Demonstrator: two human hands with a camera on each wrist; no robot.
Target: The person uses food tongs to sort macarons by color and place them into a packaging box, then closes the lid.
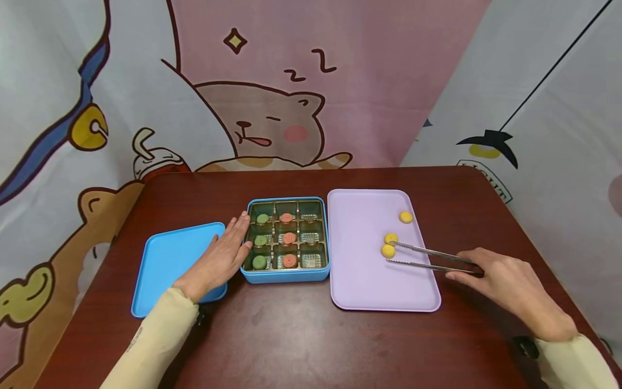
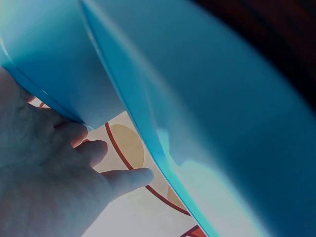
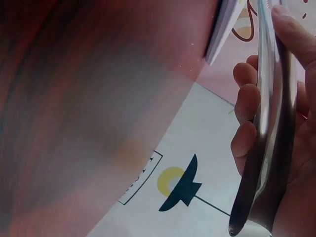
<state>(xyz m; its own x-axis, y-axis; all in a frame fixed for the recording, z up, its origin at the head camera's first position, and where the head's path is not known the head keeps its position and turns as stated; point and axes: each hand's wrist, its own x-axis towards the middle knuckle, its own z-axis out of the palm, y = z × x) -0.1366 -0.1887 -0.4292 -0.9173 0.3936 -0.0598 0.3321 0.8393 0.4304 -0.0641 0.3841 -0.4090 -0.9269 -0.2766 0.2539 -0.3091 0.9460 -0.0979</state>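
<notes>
My left hand rests with straight fingers against the left side of a blue box. Gold compartments inside the box hold green discs in the left column and orange discs in the middle column; the right column is bare. My right hand grips metal tongs, whose arms are spread over a lilac tray. Three yellow discs lie on the tray. The tongs' upper tip is at the upper yellow disc, close to the lower yellow disc; whether it touches is unclear.
A third yellow disc sits near the tray's right edge. Left of the box, a blue lid lies partly under my left forearm. Everything stands on a dark brown table, with a printed cloth behind it.
</notes>
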